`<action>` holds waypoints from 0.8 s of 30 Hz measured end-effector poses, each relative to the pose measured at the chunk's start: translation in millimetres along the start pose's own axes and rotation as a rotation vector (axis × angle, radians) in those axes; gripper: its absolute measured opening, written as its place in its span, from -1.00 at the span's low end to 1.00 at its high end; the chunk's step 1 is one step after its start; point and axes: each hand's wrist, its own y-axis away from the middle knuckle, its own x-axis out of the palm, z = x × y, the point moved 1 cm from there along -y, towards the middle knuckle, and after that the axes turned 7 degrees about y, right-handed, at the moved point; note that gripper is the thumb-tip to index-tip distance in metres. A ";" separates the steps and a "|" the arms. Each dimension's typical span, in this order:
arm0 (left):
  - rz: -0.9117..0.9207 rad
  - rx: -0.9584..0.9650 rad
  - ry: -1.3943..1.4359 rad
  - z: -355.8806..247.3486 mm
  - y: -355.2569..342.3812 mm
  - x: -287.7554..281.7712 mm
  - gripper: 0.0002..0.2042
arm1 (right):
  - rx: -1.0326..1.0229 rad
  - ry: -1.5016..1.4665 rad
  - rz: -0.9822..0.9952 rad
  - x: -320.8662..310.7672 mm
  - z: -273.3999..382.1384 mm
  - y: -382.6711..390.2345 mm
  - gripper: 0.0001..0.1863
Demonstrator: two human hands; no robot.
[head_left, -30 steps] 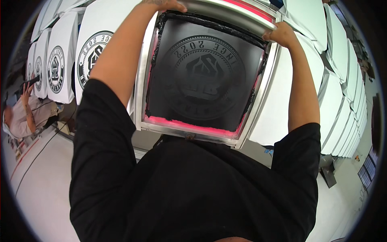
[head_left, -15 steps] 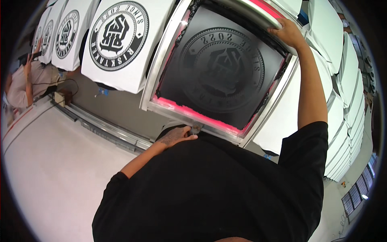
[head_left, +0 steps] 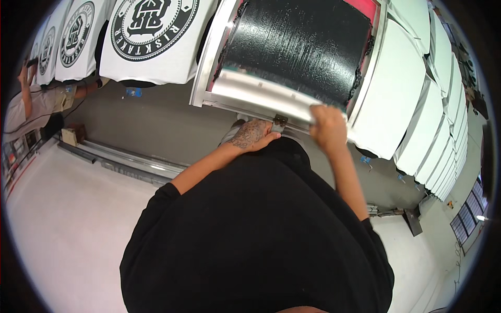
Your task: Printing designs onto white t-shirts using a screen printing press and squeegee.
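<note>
Printed side: white shirts [head_left: 182, 63] off the frame's left edge carry a round black emblem; at least three show it, so that side looks finished.
Bare side: white shirts [head_left: 389, 117] off the frame's right edge show no print, and by that sign look undone.
Screen: the metal frame [head_left: 210, 55] sits between the two sides, its far edge cut off; whatever lies beneath it is hidden, so its print cannot be judged.
Ink: a glossy black coat [head_left: 302, 39] covers most of the mesh, with pink border at the far right corner.
Squeegee: the silver squeegee [head_left: 269, 94] spans the mesh close to the frame's front edge; I judge this stroke nearly complete.
Right grip: the right hand [head_left: 329, 128], blurred, is wrapped round the squeegee's right end, near the front right corner.
Left grip: the left hand [head_left: 254, 134] is at the metal bracket [head_left: 280, 121] on the front edge, fingers curled; I cannot tell whether it clasps it.
In the way: the squeegee hides a front strip of mesh, and the right hand overlaps the front edge.
Around: a co-worker [head_left: 31, 107] stands far left; blue tags [head_left: 134, 92] hang under the shirts; a metal rail [head_left: 151, 167] runs behind the left forearm.
</note>
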 end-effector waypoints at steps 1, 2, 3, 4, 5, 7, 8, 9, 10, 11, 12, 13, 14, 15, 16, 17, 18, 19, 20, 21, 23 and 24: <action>-0.096 0.080 -0.040 6.6 -1.4 7.9 -0.51 | 0.025 -0.020 -0.001 -0.7 14.3 12.8 -0.58; -0.198 0.157 -0.078 13.5 -2.8 12.9 -0.51 | 0.027 -0.018 -0.008 -2.9 15.2 13.1 -0.58; -0.188 0.161 -0.086 8.9 -1.3 10.7 -0.51 | 0.007 -0.030 -0.048 -5.5 15.6 17.2 -0.59; -0.130 0.120 -0.121 4.8 -0.9 6.7 -0.50 | -0.019 -0.045 -0.088 -8.4 14.7 19.3 -0.60; -0.077 0.075 -0.154 -0.3 0.7 2.2 -0.49 | 0.029 -0.115 -0.085 -8.9 4.6 14.8 -0.59; -0.046 0.057 -0.252 -22.7 10.8 -17.0 -0.48 | 0.114 -0.117 -0.024 -29.0 -8.2 0.4 -0.61; -0.104 0.036 -0.241 -42.5 15.9 -33.0 -0.50 | 0.121 -0.115 -0.030 -36.6 -14.9 -2.7 -0.61; -0.167 0.012 -0.229 -57.6 19.2 -48.1 -0.52 | 0.264 -0.123 -0.045 -43.0 -23.9 -6.6 -0.62; -0.357 -0.021 -0.111 -62.5 21.7 -65.2 -0.53 | 0.396 -0.141 -0.058 -46.2 -34.6 -12.4 -0.61; -0.544 -0.052 0.011 -60.5 23.1 -82.8 -0.52 | 0.531 -0.278 -0.028 -49.8 -53.8 -18.0 -0.61; -0.910 0.138 -0.098 -50.1 20.7 -101.4 -0.55 | 0.572 -0.381 -0.047 -57.7 -70.9 -21.6 -0.59; -1.271 0.337 -0.213 -32.3 15.3 -120.4 -0.58 | 0.612 -0.481 -0.066 -62.2 -90.2 -25.4 -0.56; -1.352 0.244 -0.166 -4.3 8.8 -140.1 -0.53 | 0.597 -0.489 -0.063 -60.6 -113.9 -25.7 -0.56; -1.435 0.149 -0.116 17.5 7.2 -157.3 -0.47 | 0.649 -0.631 -0.033 -54.2 -141.5 -26.3 -0.53; -1.456 0.138 -0.128 23.5 11.5 -169.9 -0.47 | 0.696 -0.777 0.001 -43.1 -168.1 -29.5 -0.50; -1.196 -0.169 0.023 31.0 11.9 -178.5 -0.40 | 0.767 -0.977 0.059 -33.1 -188.5 -28.1 -0.43; -0.915 -0.456 0.169 33.9 11.0 -179.6 -0.32 | 0.799 -1.125 0.070 -16.4 -208.0 -23.7 -0.41; -0.934 -0.470 0.170 31.6 9.4 -174.5 -0.32 | 0.829 -1.273 0.089 3.4 -225.1 -19.4 -0.39; -0.976 -0.456 0.104 31.7 9.8 -163.7 -0.27 | 0.850 -1.309 0.077 13.4 -234.7 -18.5 -0.36; -1.010 -0.463 0.017 25.9 12.9 -150.0 -0.21 | 0.831 -1.320 0.105 15.6 -239.7 -16.5 -0.36; -1.062 -0.392 0.047 -6.3 20.4 -120.9 -0.27 | 0.808 -1.423 -0.014 17.0 -247.4 -0.5 -0.40; -1.051 -0.396 0.073 -15.4 26.4 -110.2 -0.31 | 0.846 -1.406 -0.011 13.1 -254.6 10.1 -0.40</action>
